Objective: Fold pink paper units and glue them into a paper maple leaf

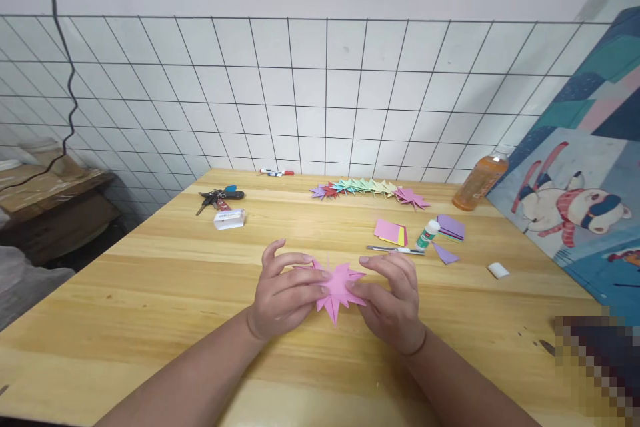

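A pink folded-paper star with many points is held between my two hands, low over the middle of the table. My left hand grips its left side, the fingers lying across the front of the paper. On the other side my right hand pinches the right edge, thumb near the star's centre. Beyond them, a glue stick stands tilted beside a stack of pink and yellow paper squares. In front of these lies a craft knife.
A row of coloured paper stars lies near the tiled wall. An orange drink bottle is at the back right, purple paper squares and an eraser nearer. Keys, a small white box and markers sit left.
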Demonstrator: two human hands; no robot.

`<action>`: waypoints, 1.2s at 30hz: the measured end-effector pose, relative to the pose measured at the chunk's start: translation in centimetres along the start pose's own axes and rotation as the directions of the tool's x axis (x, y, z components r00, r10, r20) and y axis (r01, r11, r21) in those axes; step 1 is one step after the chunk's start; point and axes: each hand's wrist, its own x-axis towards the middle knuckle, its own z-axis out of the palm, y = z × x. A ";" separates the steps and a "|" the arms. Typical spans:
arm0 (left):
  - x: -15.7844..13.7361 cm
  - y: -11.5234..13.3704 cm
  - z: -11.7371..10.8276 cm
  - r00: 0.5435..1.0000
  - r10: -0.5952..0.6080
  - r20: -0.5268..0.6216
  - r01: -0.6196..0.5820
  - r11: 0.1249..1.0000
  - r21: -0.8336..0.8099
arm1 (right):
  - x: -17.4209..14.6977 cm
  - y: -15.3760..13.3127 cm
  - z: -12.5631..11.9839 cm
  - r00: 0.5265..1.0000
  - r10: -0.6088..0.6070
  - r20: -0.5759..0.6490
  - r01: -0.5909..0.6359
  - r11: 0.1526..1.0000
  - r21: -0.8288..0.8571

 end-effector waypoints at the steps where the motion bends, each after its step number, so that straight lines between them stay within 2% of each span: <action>1: 0.1 0.0 0.0 1.000 0.007 0.004 -0.007 1.000 0.003 | 0.0 0.1 0.0 1.000 0.011 0.004 -0.011 1.000 0.012; 8: 0.3 0.1 0.0 1.000 0.013 -0.010 -0.013 1.000 0.009 | -0.1 0.3 0.1 0.999 0.019 0.042 -0.021 0.999 0.049; 14: 0.4 0.1 -0.1 0.999 0.026 -0.027 -0.027 1.000 -0.012 | 0.3 0.5 0.1 0.986 0.046 0.158 -0.051 0.998 0.031; 18: 0.2 0.4 0.1 1.000 0.005 -0.015 -0.006 0.999 -0.046 | 0.2 0.6 0.2 0.994 0.034 0.102 -0.035 0.999 0.013; 21: 0.1 0.4 0.3 0.999 -0.041 0.024 0.043 0.998 -0.052 | 0.1 0.6 0.1 0.998 0.042 0.051 -0.042 0.999 0.001; 25: 0.0 -0.2 0.3 0.992 -0.116 0.056 0.119 0.991 -0.058 | 0.0 0.7 0.0 0.998 0.027 0.059 -0.026 1.000 -0.016; 28: -0.2 -0.4 0.4 0.992 -0.115 0.060 0.119 0.990 -0.076 | 0.2 0.7 -0.1 0.995 0.033 0.095 -0.033 0.999 0.001; 30: -0.5 -0.4 0.8 0.973 -0.210 0.092 0.219 0.971 -0.095 | 0.3 0.7 0.1 0.982 0.105 0.159 -0.113 0.993 0.043; 31: -0.6 -0.5 1.2 0.944 -0.316 0.097 0.326 0.939 -0.112 | 0.3 0.8 0.3 0.965 0.173 0.199 -0.192 0.979 0.075; 32: -0.7 -0.6 1.5 0.884 -0.458 0.092 0.467 0.873 -0.142 | 0.3 0.8 0.6 0.936 0.260 0.237 -0.292 0.950 0.111; 33: -0.8 -0.8 2.0 0.769 -0.637 0.055 0.635 0.749 -0.190 | 0.3 0.8 0.9 0.895 0.356 0.269 -0.403 0.904 0.143; 34: -0.9 -1.0 2.4 0.638 -0.769 0.042 0.751 0.609 -0.255 | 0.1 0.9 1.3 0.837 0.456 0.301 -0.517 0.840 0.166; 35: -0.9 -1.2 2.8 0.529 -0.845 0.074 0.810 0.477 -0.341 | 0.0 0.9 1.8 0.770 0.543 0.334 -0.617 0.767 0.177; 36: -0.9 -1.4 3.1 0.451 -0.880 0.148 0.829 0.351 -0.435 | -0.2 1.0 2.2 0.695 0.610 0.381 -0.701 0.692 0.170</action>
